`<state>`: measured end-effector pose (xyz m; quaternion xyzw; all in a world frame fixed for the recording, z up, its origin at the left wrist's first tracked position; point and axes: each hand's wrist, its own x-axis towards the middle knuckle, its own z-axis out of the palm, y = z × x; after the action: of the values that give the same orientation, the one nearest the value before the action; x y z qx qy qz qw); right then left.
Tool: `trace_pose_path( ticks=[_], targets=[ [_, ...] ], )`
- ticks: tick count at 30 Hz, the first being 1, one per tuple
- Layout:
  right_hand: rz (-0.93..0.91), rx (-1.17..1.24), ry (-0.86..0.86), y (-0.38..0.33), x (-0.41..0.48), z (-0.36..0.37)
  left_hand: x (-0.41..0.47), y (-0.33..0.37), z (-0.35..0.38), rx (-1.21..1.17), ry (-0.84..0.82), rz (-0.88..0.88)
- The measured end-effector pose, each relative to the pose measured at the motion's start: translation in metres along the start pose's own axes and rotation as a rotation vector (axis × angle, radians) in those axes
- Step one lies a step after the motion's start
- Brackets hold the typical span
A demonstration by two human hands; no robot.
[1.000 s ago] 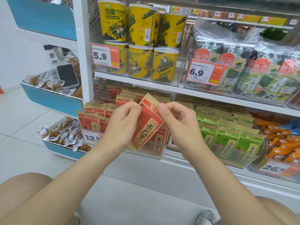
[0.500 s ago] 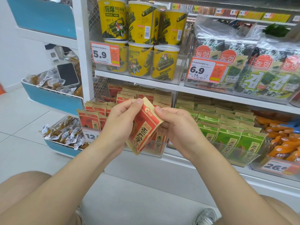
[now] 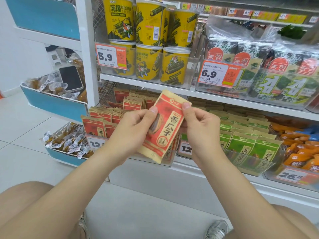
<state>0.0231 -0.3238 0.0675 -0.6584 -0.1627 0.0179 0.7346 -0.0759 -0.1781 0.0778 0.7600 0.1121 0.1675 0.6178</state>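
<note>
You now hold the red seed packet [image 3: 166, 128] flat, face-on to you; half a sec ago it was twisted edge-on. L hand [image 3: 131, 133] pinches its left side, R hand [image 3: 202, 131] its top-right corner. Pkt hangs just in front of the red stack [image 3: 96, 125], prob ready to slot back in.

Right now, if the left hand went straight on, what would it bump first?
The left hand, gripping a red-and-tan paper packet, would likely meet the shelved red packets behind it; depth unclear.

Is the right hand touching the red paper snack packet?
Touching. The head view shows the right hand pinching the red paper snack packet at its top corner.
</note>
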Motion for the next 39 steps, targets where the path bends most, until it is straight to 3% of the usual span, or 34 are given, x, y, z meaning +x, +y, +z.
trace_pose_path(
  ticks=[3,8,11,16,23,26,31,36,39],
  targets=[
    [0.048,0.061,0.06,-0.001,0.002,-0.002,-0.004,0.0,0.003,0.138,-0.006,-0.01],
    [0.05,-0.153,-0.262,-0.009,-0.013,0.005,0.005,-0.012,-0.002,0.191,0.213,0.044],
    [0.027,-0.164,-0.389,-0.001,-0.022,0.016,0.007,-0.015,-0.003,0.171,0.265,0.021],
    [0.112,-0.136,-0.371,0.0,-0.018,0.017,0.004,-0.008,0.001,-0.03,0.22,-0.064],
    [0.165,-0.085,-0.471,-0.007,-0.02,0.013,0.006,-0.007,-0.004,0.063,0.396,0.052],
    [0.189,-0.033,-0.452,-0.007,-0.019,0.011,0.006,-0.004,-0.005,0.014,0.327,0.004],
    [0.389,0.108,-0.374,-0.01,-0.016,0.004,0.005,-0.001,-0.007,-0.051,0.23,0.036],
    [0.298,0.06,-0.365,-0.005,-0.014,0.005,0.006,-0.002,-0.006,-0.132,0.237,-0.011],
    [0.278,0.148,-0.394,-0.005,-0.014,0.007,0.007,-0.001,-0.006,-0.275,0.223,-0.051]
  ],
)
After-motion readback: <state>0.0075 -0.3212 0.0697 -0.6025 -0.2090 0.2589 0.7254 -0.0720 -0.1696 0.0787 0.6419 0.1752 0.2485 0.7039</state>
